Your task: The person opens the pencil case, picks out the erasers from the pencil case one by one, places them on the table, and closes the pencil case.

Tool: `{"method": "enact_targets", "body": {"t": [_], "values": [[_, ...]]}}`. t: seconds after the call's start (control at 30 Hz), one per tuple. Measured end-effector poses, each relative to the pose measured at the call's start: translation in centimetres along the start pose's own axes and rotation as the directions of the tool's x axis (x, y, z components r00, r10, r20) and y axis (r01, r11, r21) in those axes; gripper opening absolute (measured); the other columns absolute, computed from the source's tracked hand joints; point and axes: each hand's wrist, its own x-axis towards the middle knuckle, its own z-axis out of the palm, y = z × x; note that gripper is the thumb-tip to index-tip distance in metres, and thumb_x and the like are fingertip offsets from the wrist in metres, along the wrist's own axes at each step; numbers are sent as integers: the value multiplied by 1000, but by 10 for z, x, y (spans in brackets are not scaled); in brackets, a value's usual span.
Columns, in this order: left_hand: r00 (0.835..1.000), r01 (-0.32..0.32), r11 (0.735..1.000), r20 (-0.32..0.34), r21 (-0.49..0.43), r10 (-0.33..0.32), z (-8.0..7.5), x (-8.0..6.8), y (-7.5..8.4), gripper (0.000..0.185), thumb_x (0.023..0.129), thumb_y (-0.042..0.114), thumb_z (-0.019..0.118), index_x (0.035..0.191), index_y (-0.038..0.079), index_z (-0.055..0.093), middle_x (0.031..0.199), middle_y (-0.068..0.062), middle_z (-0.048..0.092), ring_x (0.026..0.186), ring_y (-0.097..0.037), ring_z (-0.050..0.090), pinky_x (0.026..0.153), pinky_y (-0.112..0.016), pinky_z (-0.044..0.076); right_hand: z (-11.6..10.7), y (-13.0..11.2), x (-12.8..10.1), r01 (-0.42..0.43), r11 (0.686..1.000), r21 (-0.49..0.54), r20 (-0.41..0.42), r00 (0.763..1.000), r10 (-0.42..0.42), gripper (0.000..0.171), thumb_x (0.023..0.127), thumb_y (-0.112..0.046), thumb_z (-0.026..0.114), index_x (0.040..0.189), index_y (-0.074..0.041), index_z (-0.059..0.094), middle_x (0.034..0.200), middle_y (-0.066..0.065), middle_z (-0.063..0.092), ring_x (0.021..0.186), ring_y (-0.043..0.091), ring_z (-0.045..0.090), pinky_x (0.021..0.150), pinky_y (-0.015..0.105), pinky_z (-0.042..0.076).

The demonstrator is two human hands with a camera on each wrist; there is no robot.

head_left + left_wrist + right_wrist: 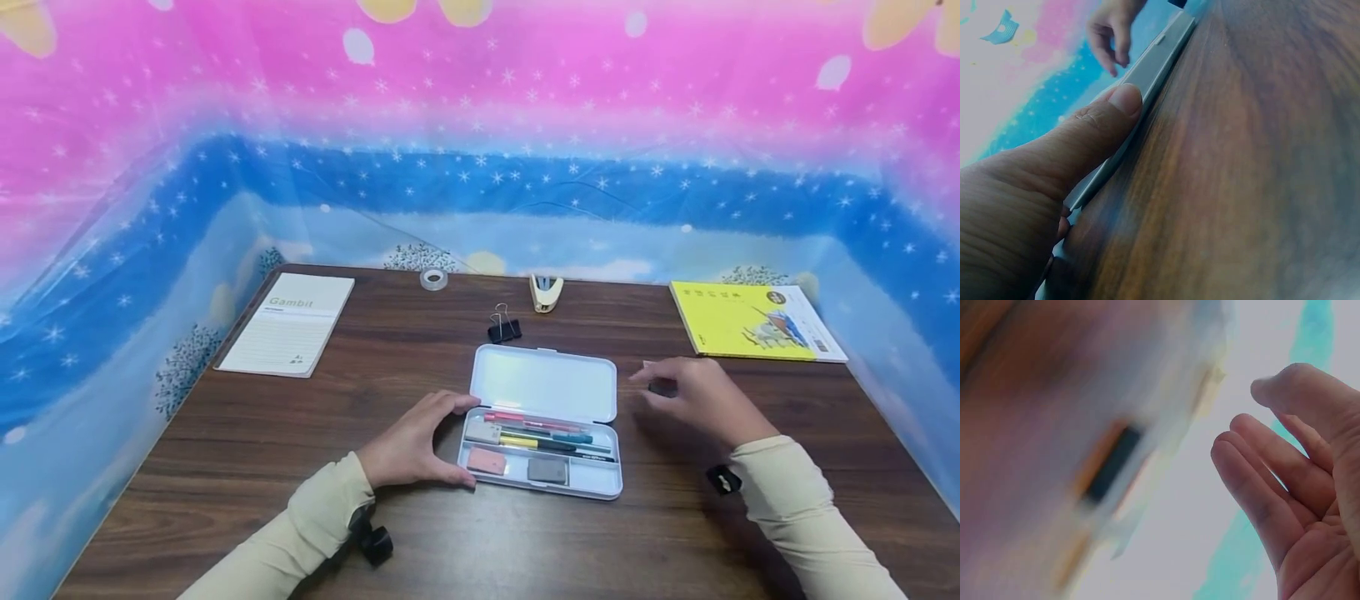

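Note:
A white pencil case lies on the table with its lid folded back. In its tray are a pink eraser, a grey eraser, a yellow-and-black pen and several other pens or pencils. My left hand holds the case's left end, thumb at the near corner and fingers towards the hinge; the left wrist view shows that thumb against the case's edge. Just right of the case, my right hand hovers with bent, parted fingers and nothing visible between them.
A black binder clip lies behind the case, with a cream stapler and a tape roll farther back. A white notebook is at the far left, a yellow book at the far right. Patterned cloth surrounds the table.

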Motion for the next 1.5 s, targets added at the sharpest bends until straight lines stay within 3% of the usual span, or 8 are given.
{"method": "enact_targets", "body": {"t": [0.13, 0.27, 0.43, 0.6, 0.7, 0.97, 1.23, 1.5], "values": [[1000, 4, 1000, 0, 0, -4, -1, 0, 1, 101, 75, 49, 95, 156, 16, 46, 150, -6, 50, 136, -24, 48, 117, -53, 42, 8, -46, 9, 122, 992, 15, -8, 993, -122, 23, 90, -5, 83, 112, -11, 82, 108, 4, 79, 91, 20, 73, 79, 40, 63], [1000, 11, 1000, 4, -1, -11, -1, 0, 2, 100, 75, 48, 95, 156, 16, 46, 150, -6, 50, 136, -24, 48, 117, -53, 41, 21, -88, 18, 245, 969, 38, 30, 969, -246, 24, 89, -10, 86, 113, -11, 82, 111, 4, 79, 99, 22, 76, 84, 40, 64], [1000, 18, 1000, 11, -2, -18, -1, 0, 3, 100, 76, 48, 95, 156, 16, 46, 151, -6, 50, 137, -24, 48, 117, -54, 41, 43, -126, 32, 307, 949, 76, 120, 942, -314, 20, 93, -16, 83, 113, -11, 83, 107, 3, 80, 98, 18, 75, 85, 37, 63], [1000, 4, 1000, 2, 2, -4, -1, 0, 2, 98, 76, 47, 95, 155, 15, 47, 150, -6, 51, 136, -24, 48, 116, -53, 43, 64, -148, 45, 357, 932, 59, 164, 918, -362, 22, 92, -15, 84, 113, -8, 82, 104, 3, 80, 89, 14, 73, 81, 33, 60], [1000, -4, 1000, -1, -2, 4, -1, 0, 2, 97, 76, 45, 95, 155, 14, 47, 149, -6, 51, 134, -23, 48, 114, -52, 44, 72, -155, 50, 381, 923, 45, 167, 908, -383, 20, 91, -15, 85, 110, -8, 82, 99, 1, 80, 85, 11, 71, 81, 33, 59], [1000, 5, 1000, 4, -6, -5, -2, -1, 2, 97, 77, 46, 95, 155, 16, 46, 149, -6, 50, 133, -22, 49, 112, -51, 46, 78, -164, 54, 366, 930, 39, 187, 911, -366, 16, 91, -16, 85, 106, -10, 83, 97, -1, 80, 84, 8, 70, 82, 33, 59], [1000, 15, 1000, 3, -7, -15, -3, 0, 3, 96, 77, 45, 95, 155, 17, 46, 150, -6, 50, 133, -23, 48, 112, -52, 46, 77, -163, 56, 337, 934, 115, 180, 918, -353, 13, 90, -12, 86, 102, -9, 83, 94, -1, 80, 79, 6, 67, 74, 26, 57], [1000, 25, 1000, 14, -5, -25, -3, 0, 4, 99, 76, 49, 95, 156, 17, 46, 151, -5, 50, 135, -23, 48, 116, -53, 43, 54, -143, 39, 222, 961, 162, 106, 965, -241, 16, 90, -13, 85, 106, -14, 83, 102, -2, 80, 87, 7, 71, 79, 28, 61]]}}
